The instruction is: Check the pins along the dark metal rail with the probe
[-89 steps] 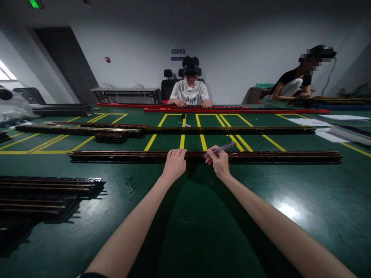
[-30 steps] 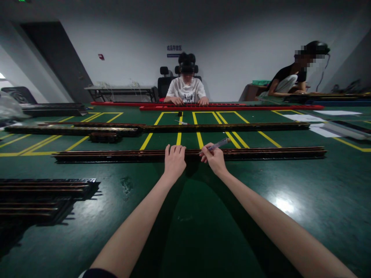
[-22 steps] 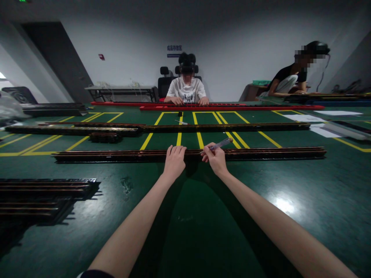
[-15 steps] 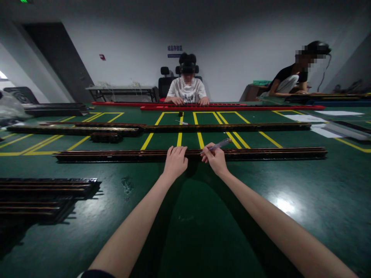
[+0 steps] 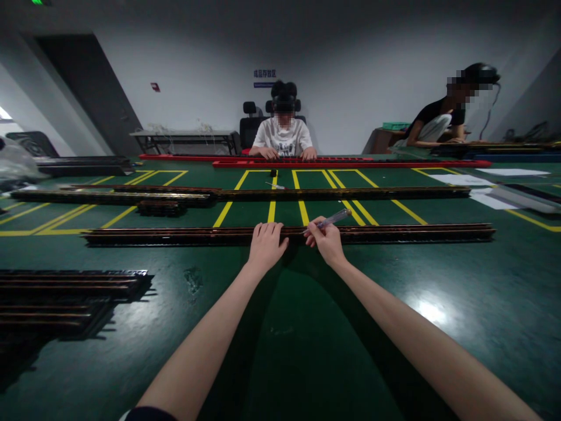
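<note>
A long dark strip with copper-coloured lines (image 5: 416, 233) lies crosswise on the green table in front of me. My left hand (image 5: 266, 245) rests on its middle, fingers stretched over the top and thumb out to the side. Just right of it, my right hand (image 5: 325, 241) is closed around a screwdriver with a clear handle (image 5: 335, 218). The handle slants up to the right, and the thin shaft points down-left at the strip. Whether the tip touches the strip I cannot tell.
Several dark strips (image 5: 65, 283) are stacked at the near left. More long strips (image 5: 342, 193) lie farther back, with a short bundle (image 5: 160, 208). Red rails (image 5: 350, 164) lie before a seated person (image 5: 283, 137). Papers (image 5: 495, 196) are at right, near another person (image 5: 438, 123).
My left thumb has spread out to the right, away from the fingers, and that hand has shifted very slightly. The right hand and screwdriver look almost unmoved.
</note>
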`<state>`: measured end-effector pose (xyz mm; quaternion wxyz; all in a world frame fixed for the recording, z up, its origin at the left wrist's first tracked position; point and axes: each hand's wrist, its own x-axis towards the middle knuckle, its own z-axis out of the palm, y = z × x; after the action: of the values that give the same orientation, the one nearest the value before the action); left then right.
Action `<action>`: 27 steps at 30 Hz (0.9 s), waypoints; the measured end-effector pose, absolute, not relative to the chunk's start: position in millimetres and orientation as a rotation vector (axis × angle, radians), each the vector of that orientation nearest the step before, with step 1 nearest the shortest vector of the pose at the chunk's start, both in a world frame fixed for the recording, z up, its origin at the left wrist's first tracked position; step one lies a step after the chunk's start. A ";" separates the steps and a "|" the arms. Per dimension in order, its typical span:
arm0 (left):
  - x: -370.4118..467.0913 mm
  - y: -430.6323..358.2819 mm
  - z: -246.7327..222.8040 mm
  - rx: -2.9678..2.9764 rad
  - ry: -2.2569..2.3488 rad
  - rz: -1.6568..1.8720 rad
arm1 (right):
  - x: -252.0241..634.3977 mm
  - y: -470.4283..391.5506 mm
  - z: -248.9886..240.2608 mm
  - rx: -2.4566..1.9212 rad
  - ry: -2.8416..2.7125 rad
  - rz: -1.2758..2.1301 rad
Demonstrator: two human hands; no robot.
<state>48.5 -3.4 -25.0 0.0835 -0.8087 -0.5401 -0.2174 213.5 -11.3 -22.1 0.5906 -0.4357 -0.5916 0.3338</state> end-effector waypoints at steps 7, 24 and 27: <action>47.8 -2.7 -25.9 -2.419 -1.600 -0.654 | 212.9 -11.1 -21.5 -1.011 -1.341 0.801; 53.6 -2.2 -30.1 -2.335 -1.558 -0.666 | 213.2 -14.6 -20.5 -1.041 -1.261 0.675; 53.7 -2.7 -29.5 -2.344 -1.560 -0.665 | 213.6 -14.6 -20.3 -1.037 -1.272 0.677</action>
<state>53.7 -2.7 -29.5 0.1239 -0.8039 -0.5351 -0.2280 213.6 -14.6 -20.3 0.6314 -0.4528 -0.5558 0.2957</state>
